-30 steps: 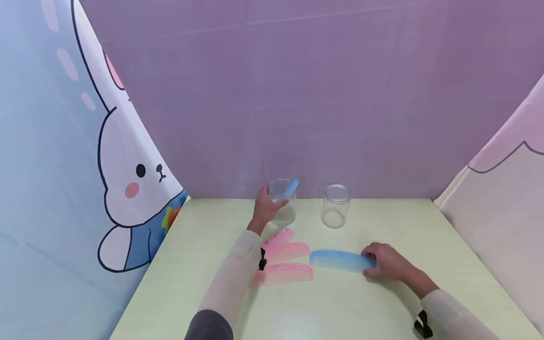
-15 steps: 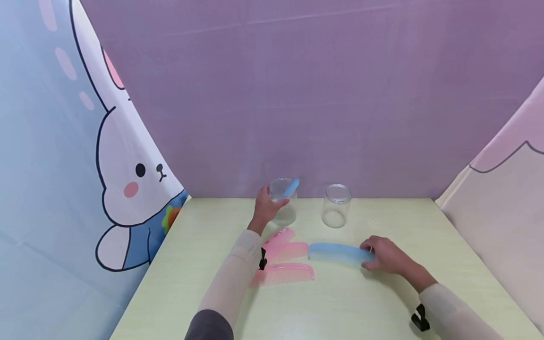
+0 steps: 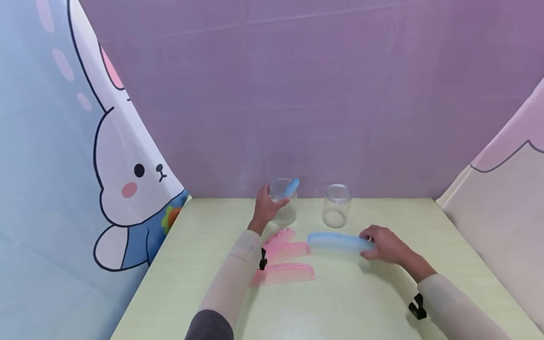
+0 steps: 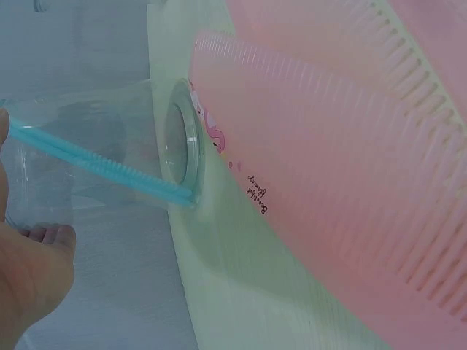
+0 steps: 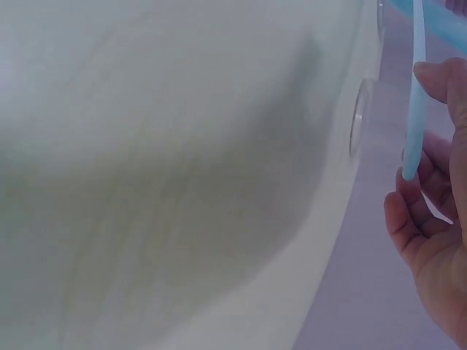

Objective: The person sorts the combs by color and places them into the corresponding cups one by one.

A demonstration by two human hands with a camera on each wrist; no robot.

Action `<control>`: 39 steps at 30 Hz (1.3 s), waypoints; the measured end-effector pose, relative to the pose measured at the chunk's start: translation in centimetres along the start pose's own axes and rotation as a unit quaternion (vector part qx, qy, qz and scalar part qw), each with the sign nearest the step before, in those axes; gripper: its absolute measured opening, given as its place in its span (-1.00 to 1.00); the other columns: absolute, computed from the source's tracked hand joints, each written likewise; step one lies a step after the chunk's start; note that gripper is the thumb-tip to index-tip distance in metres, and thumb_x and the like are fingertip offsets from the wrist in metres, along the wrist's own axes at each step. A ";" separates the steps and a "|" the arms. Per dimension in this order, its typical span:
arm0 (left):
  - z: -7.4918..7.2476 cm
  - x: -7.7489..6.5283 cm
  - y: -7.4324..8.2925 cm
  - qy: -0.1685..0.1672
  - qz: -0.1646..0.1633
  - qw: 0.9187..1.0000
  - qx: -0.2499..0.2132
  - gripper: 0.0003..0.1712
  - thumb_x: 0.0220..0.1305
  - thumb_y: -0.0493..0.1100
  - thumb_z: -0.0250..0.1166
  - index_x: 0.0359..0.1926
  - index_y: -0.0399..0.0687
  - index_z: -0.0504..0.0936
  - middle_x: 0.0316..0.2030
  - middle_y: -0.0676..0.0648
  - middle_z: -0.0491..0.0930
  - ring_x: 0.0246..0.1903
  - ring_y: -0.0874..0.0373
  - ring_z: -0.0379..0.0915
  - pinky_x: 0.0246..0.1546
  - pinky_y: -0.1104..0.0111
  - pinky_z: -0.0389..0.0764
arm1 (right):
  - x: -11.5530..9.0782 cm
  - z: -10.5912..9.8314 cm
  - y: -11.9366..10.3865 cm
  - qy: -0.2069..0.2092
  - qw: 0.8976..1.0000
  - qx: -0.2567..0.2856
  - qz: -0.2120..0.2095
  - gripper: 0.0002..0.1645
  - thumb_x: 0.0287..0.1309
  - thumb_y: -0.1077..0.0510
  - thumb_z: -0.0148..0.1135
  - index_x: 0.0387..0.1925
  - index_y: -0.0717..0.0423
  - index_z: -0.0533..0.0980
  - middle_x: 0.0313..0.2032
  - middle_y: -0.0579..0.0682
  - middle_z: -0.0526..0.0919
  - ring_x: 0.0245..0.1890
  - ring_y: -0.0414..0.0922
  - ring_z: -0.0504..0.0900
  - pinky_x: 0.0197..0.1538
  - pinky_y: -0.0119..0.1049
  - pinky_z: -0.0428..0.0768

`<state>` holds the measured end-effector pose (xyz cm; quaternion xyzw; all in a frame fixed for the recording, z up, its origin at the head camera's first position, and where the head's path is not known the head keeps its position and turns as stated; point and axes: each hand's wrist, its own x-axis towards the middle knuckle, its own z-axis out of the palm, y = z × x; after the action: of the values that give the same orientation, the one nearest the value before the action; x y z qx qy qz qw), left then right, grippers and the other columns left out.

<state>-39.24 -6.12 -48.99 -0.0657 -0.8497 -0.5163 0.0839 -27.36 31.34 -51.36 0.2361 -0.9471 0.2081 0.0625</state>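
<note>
My left hand [image 3: 267, 208] grips the side of a clear plastic jar [image 3: 284, 215] standing at the back of the table. A blue comb [image 3: 291, 187] leans inside that jar, its upper end above the rim; the left wrist view shows the comb [image 4: 102, 166] slanting across to the jar's base. My right hand [image 3: 384, 244] pinches one end of another blue comb [image 3: 337, 241], held above the table and pointing left. In the right wrist view this comb [image 5: 415, 109] appears edge-on between thumb and fingers.
A second clear jar [image 3: 335, 210] stands upright right of the first. Several pink combs [image 3: 286, 273] lie on the table [image 3: 331, 311] near my left forearm, partly hidden by it. A purple backdrop [image 3: 314, 104] rises behind the table's back edge.
My right hand has raised the blue comb and carried it toward the back of the table. The left hand has stayed on the jar.
</note>
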 end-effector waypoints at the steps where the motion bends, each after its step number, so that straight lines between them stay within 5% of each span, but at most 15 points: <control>1: 0.0 0.0 0.0 -0.001 -0.001 1.000 0.000 0.05 0.19 0.07 0.51 0.51 -0.27 0.18 0.38 -0.36 0.34 0.36 -0.29 0.32 0.38 -0.14 0.37 | 0.1 -0.1 0.0 0.002 1.000 -0.001 0.001 -0.57 -0.13 0.02 0.58 -0.22 0.15 0.68 -0.34 -0.14 0.64 -0.37 -0.28 0.53 -0.32 -0.40 0.55; 17: 0.1 0.0 0.0 0.000 -0.003 1.000 0.006 0.04 0.21 0.09 0.49 0.52 -0.23 0.17 0.39 -0.33 0.33 0.35 -0.23 0.33 0.39 -0.11 0.38 | 1.9 -2.6 0.1 0.042 0.999 -0.015 0.000 -0.56 -0.09 0.00 0.54 -0.20 0.18 0.67 -0.33 -0.06 0.66 -0.36 -0.23 0.56 -0.34 -0.36 0.53; 26: 0.0 0.2 0.0 0.004 -0.006 1.000 0.010 0.07 0.18 0.10 0.50 0.52 -0.23 0.17 0.40 -0.34 0.33 0.35 -0.23 0.33 0.39 -0.12 0.38 | 4.3 -4.4 -0.7 0.073 0.997 -0.009 0.014 -0.53 -0.09 0.02 0.53 -0.19 0.26 0.67 -0.31 0.10 0.70 -0.35 -0.06 0.61 -0.27 -0.15 0.60; 39: -0.1 0.0 0.1 0.006 -0.009 1.000 0.012 0.04 0.18 0.08 0.51 0.50 -0.23 0.20 0.38 -0.34 0.34 0.33 -0.22 0.34 0.38 -0.11 0.39 | 6.3 -5.2 -1.4 0.073 0.997 -0.020 0.023 -0.48 -0.02 0.00 0.50 -0.12 0.31 0.66 -0.24 0.17 0.72 -0.29 0.01 0.61 -0.25 -0.13 0.58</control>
<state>-39.17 -6.14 -48.85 -0.0538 -0.8557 -0.5076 0.0848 -32.13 29.75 -44.71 0.1971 -0.9491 0.2074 0.1315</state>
